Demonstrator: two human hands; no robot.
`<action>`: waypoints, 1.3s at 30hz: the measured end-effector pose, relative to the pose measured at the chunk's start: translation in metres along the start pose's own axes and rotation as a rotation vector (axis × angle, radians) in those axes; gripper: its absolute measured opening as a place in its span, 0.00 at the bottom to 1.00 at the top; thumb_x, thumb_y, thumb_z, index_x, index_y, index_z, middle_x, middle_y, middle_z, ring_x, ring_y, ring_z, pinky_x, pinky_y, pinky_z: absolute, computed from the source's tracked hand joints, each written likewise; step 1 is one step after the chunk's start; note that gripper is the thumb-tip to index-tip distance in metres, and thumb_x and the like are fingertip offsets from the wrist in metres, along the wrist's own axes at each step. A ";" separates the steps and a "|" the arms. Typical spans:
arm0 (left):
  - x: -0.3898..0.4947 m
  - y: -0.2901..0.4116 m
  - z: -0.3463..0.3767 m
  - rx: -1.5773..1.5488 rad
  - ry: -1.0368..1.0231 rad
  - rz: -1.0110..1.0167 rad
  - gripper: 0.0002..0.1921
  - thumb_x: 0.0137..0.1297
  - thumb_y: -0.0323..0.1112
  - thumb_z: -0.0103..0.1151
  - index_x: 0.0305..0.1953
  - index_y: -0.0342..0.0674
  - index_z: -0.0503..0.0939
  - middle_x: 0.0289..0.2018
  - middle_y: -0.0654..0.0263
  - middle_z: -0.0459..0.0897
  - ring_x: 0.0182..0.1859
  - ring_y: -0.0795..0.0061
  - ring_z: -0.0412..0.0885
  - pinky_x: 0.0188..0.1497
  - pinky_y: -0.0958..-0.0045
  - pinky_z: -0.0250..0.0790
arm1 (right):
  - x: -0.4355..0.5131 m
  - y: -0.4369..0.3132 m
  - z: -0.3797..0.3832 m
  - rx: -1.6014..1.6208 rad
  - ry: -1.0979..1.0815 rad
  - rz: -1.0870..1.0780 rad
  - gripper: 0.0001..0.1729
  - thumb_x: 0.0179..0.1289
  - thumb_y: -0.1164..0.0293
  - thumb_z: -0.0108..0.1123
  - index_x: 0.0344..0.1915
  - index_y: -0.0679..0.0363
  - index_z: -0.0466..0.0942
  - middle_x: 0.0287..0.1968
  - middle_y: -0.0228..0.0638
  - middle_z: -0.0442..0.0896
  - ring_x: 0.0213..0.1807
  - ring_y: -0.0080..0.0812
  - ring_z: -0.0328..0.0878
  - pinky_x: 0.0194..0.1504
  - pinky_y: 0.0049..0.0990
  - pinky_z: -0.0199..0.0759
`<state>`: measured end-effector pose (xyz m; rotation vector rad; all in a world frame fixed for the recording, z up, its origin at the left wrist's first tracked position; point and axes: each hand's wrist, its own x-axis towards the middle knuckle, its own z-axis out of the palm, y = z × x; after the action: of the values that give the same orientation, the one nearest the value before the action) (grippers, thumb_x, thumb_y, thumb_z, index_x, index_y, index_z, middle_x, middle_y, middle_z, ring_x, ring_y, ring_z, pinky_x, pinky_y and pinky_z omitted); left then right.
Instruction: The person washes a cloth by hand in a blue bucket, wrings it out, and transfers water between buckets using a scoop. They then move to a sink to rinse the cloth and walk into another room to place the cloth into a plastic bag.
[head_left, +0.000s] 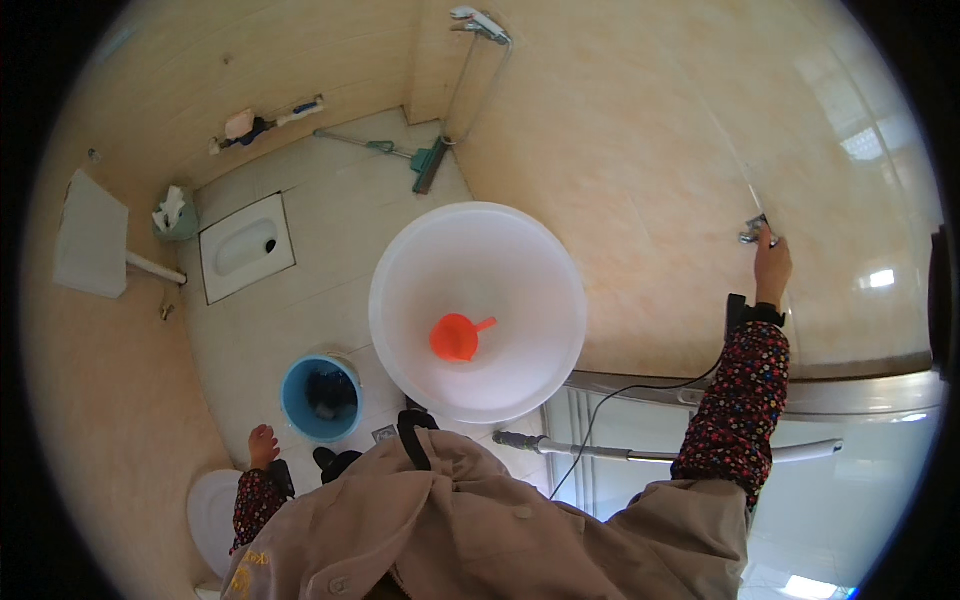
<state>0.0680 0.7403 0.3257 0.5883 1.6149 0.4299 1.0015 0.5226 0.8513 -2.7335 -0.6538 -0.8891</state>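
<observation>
High on the right-hand wall, my right hand (772, 266) has its fingers around a small chrome tap (754, 229). A strap with a black device and a cable sits on that wrist. My left hand (262, 448) hangs free at the lower left, fingers apart, near a blue bucket (292, 416) holding dark, wet-looking cloth (331, 394). A large round white tub (517, 300) stands in front of me. An orange-red plastic ladle (454, 337) with a short handle lies inside it. Whether the tub holds any water, I cannot tell.
A squat toilet (251, 244) and a waste bin (187, 217) are at the left. A green squeegee mop (429, 165) lies in the far corner below a hand shower (484, 24). A pole (585, 451) crosses beside the door frame; a white basin (210, 517) stands lower left.
</observation>
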 end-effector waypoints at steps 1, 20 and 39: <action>0.001 0.000 -0.001 0.001 -0.002 -0.001 0.20 0.70 0.38 0.57 0.59 0.42 0.70 0.35 0.67 0.75 0.28 0.76 0.72 0.22 0.71 0.65 | -0.003 -0.001 0.000 0.015 0.016 -0.033 0.32 0.71 0.45 0.51 0.42 0.69 0.76 0.39 0.60 0.83 0.44 0.61 0.81 0.44 0.50 0.74; 0.000 0.010 0.023 -0.017 0.055 -0.008 0.20 0.70 0.36 0.57 0.60 0.41 0.69 0.34 0.67 0.74 0.27 0.77 0.71 0.22 0.72 0.64 | -0.002 0.003 0.008 -0.001 -0.018 -0.056 0.31 0.72 0.44 0.50 0.38 0.66 0.75 0.37 0.59 0.84 0.41 0.62 0.81 0.41 0.50 0.74; 0.013 0.020 0.001 -0.005 0.032 -0.042 0.18 0.70 0.39 0.57 0.57 0.43 0.71 0.32 0.69 0.73 0.28 0.76 0.72 0.22 0.71 0.65 | -0.013 -0.016 0.010 -0.075 0.001 0.088 0.33 0.71 0.43 0.49 0.45 0.66 0.76 0.39 0.58 0.85 0.43 0.61 0.82 0.44 0.52 0.75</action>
<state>0.0708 0.7639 0.3275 0.5454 1.6530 0.4143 0.9898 0.5356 0.8365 -2.8034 -0.5058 -0.9117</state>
